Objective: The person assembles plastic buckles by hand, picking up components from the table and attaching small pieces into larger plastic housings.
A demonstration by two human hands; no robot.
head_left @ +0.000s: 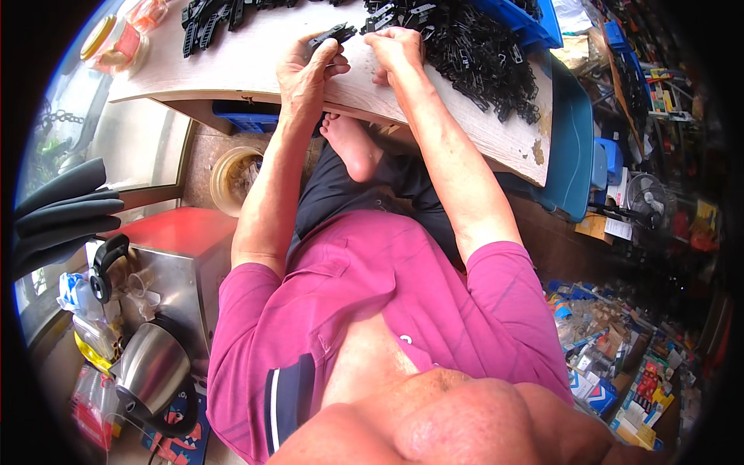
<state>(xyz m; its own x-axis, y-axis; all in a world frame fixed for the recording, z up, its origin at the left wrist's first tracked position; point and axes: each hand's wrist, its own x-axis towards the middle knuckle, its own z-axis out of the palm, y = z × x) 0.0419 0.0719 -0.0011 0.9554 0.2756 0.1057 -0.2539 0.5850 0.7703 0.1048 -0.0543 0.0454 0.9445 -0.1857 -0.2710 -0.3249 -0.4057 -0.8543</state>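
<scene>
My left hand (304,74) is closed around several small black plastic parts (335,35), pinned under the thumb above the table's near edge. Just right of it, my right hand (397,53) pinches with thumb and forefinger. What lies in that pinch, if anything, is too small to make out. A large heap of loose black plastic parts (480,66) spreads over the table (248,74) to the right of my right hand. Farther left, longer black toothed pieces (209,25) lie in a bunch near the far edge.
A blue crate (546,23) stands behind the heap, and a teal bin (572,139) by the table's right end. A lidded jar (108,43) sits at the far left. Below are a round bucket (232,180), a red-topped metal cabinet (182,232) and a steel kettle (157,364).
</scene>
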